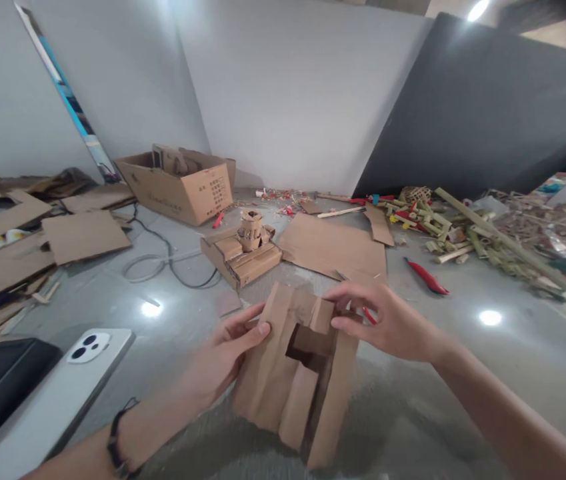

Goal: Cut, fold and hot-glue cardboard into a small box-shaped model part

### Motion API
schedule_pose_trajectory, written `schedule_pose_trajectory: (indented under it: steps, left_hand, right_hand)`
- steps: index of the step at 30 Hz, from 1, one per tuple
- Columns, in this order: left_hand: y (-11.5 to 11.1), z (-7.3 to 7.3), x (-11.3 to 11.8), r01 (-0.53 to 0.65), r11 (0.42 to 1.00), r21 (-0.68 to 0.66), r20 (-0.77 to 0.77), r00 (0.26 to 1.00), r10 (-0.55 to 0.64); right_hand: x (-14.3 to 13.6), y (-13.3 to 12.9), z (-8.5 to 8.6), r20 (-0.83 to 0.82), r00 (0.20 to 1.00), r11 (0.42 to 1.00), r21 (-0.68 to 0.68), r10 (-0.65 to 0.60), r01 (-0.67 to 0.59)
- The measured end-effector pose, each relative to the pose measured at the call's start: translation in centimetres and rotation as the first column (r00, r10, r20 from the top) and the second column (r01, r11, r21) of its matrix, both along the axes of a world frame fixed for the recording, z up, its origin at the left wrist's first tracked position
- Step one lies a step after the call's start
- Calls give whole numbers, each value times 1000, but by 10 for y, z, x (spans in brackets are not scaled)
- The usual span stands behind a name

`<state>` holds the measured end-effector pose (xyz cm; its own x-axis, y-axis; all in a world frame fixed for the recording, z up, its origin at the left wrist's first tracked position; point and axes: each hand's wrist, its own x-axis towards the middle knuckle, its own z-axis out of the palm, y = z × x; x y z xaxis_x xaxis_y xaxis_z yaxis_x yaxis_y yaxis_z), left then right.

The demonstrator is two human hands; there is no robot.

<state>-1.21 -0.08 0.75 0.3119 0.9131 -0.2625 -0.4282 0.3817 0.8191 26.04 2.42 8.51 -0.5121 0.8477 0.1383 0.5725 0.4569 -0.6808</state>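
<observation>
A folded cardboard piece with raised ridges and a dark square opening is held up at the lower middle, tilted. My left hand grips its left edge, thumb on top and fingers underneath. With my right hand I pinch its upper right corner near a small raised flap. Just beyond it sits a similar cardboard model with a round cardboard tower on top. A flat cardboard sheet lies behind my right hand. A red-handled tool, partly hidden, shows by my right fingers.
An open cardboard box stands at the back left. Cardboard scraps, cables, a white phone and a black case lie left. A red knife-like tool and a pile of green sticks lie right.
</observation>
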Motion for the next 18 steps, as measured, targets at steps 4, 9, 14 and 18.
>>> schedule_pose_trajectory:
  steps: [4, 9, 14, 18]
  left_hand:
    - [2, -4, -1, -14, 1000, -15, -45, 999, 13]
    - [3, -1, -1, 23, 992, -124, -108, 993, -36]
    - [7, 4, 3, -35, 986, -162, -152, 988, 10]
    - [9, 1, 4, -63, 990, -129, -158, 986, 42]
  right_hand:
    - [-3, 1, -6, -90, 996, 998, -64, 20, -26]
    - [-3, -1, -19, -139, 987, 997, -13, 76, -78]
    - [9, -1, -38, -222, 975, 996, 73, -27, 44]
    - [6, 1, -53, -327, 934, 989, -91, -144, 120]
